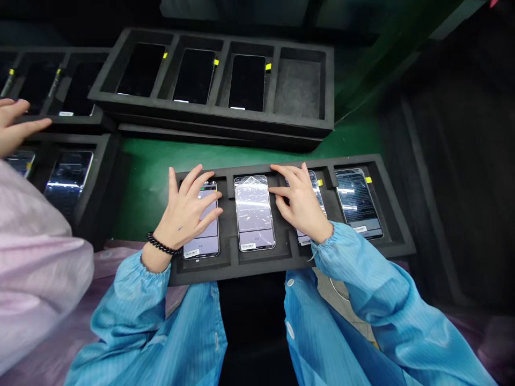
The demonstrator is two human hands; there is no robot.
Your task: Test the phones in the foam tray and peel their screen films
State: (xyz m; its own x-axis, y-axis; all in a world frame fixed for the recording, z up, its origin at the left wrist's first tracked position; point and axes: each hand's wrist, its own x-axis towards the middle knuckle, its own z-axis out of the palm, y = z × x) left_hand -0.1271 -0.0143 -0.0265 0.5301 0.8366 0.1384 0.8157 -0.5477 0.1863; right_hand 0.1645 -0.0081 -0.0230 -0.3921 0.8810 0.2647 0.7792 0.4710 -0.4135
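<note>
A black foam tray [281, 261] lies before me with several lit smartphones in its compartments. My left hand [187, 209], fingers spread, is over the leftmost smartphone [207, 244] and covers part of its screen. Beside it, a smartphone [254, 214] under shiny clear film shows a pale screen. My right hand [300, 201] has its fingers apart, the index fingertip at that phone's right edge. Partly hidden under my right hand is another smartphone [317, 187] with a yellow tab. The rightmost smartphone [358, 201] shows a darker screen with lines of text.
Behind stands a stack of black foam trays [209, 115], the top one holding dark smartphones with yellow tabs. More trays [100, 124] with phones stand at left. Another person's hand [16, 123] and pink sleeve [36, 257] reach in there. The tabletop [148, 161] is green.
</note>
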